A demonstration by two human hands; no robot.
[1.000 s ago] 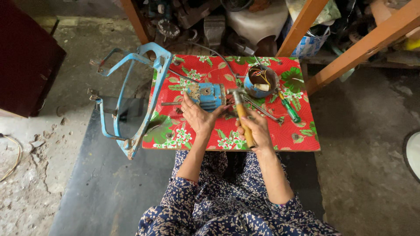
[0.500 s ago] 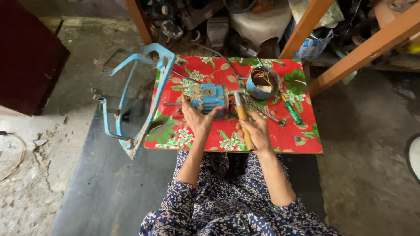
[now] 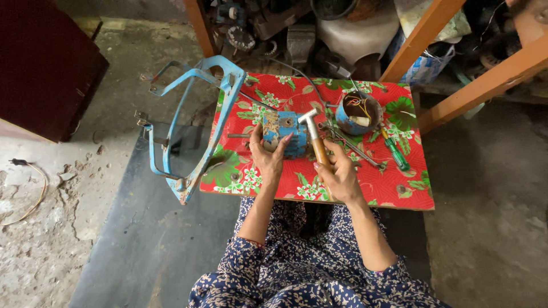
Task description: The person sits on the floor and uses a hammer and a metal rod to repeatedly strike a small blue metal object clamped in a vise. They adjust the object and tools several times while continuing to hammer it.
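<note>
We sit at a low bench point(image 3: 399, 191) covered with a red floral cloth, and the largest thing about it is the blue metal frame point(image 3: 188, 122) leaning at its left edge, bare, with nothing mounted in it. On the bench, near the middle, lies the blue motor body point(image 3: 283, 132), with a thin shaft sticking out of its left side; it is off the frame, and its casing looks closed from here. Our left hand point(image 3: 268, 157) is curled around its near side, fingers spread over the housing to steady it. Our right hand point(image 3: 338, 177) is closed around the wooden handle of a hammer point(image 3: 313, 132), whose metal head sits at or just above the top right of the motor; we cannot tell whether it touches. Behind it stands a round blue cap point(image 3: 357, 114) with loose wires inside, already apart from the motor, and a green-handled screwdriver point(image 3: 394, 151) lies to the right beside some thin metal rods. We judge the work mid-way: the parts are separated and the hammering on the motor body is in hand.
</note>
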